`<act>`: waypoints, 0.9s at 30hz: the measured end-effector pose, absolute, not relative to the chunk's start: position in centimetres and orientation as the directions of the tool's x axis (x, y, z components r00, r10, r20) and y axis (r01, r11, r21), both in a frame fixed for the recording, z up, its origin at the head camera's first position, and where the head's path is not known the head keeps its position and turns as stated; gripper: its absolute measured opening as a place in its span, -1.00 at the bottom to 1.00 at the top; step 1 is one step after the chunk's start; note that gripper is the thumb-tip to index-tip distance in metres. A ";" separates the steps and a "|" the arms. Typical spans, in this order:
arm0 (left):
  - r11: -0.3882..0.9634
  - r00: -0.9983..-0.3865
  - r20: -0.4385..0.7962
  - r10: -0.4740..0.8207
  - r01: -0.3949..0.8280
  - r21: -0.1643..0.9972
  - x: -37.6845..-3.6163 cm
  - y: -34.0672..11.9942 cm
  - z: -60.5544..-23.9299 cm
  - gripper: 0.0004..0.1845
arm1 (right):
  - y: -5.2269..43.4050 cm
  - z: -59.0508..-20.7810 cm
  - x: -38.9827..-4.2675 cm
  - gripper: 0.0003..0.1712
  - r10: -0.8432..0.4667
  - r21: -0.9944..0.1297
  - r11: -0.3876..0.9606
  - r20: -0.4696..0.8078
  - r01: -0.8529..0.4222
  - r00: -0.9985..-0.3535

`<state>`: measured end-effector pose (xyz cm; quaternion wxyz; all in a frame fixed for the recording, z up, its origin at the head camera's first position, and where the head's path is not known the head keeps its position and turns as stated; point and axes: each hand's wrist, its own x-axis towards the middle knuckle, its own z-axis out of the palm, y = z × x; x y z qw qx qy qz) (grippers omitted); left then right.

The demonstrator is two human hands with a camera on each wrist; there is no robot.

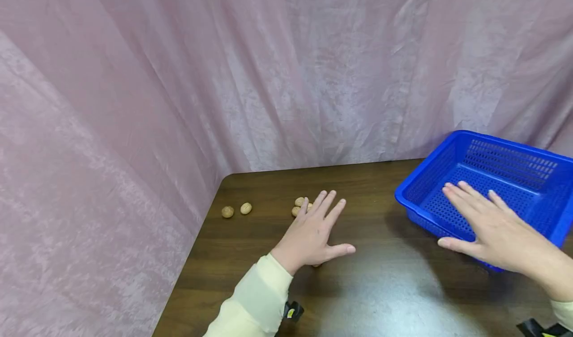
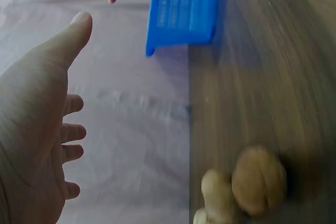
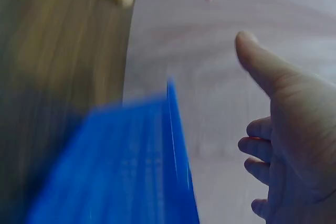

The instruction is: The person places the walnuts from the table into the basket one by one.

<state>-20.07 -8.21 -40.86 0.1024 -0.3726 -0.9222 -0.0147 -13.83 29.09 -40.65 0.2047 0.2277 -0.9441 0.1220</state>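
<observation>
Walnuts lie on the tabletop just beyond the left hand — fingers spread, empty. Right hand, also flat and empty, hovers over the blue basket. Judged step: reaching — next, fingers must close round a nut.

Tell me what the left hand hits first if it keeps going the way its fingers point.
Probably the walnuts just beyond the left hand fingertips, though the hand's height above the table is unclear.
</observation>
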 end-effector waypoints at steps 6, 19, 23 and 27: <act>0.667 -0.655 0.132 0.744 0.740 -0.087 -21.4 -3.1 -40.5 0.08 | 36.4 -41.1 -14.7 0.21 -0.205 -0.198 0.936 0.370 -0.292 -0.906; 0.692 -0.696 -0.014 0.718 0.716 -0.091 -23.7 6.6 -43.2 0.13 | 45.3 -45.0 -17.9 0.10 -0.015 -0.291 0.950 0.313 -0.110 -0.950; 0.727 -0.729 -0.026 0.684 0.684 -0.055 -24.0 8.1 -43.8 0.12 | 45.4 -45.0 -18.0 0.16 0.053 -0.285 0.958 0.163 0.005 -0.985; 0.751 -0.751 0.012 0.660 0.659 -0.040 -24.4 9.2 -44.3 0.12 | 45.5 -44.8 -17.8 0.14 0.067 -0.308 0.951 0.115 0.028 -0.991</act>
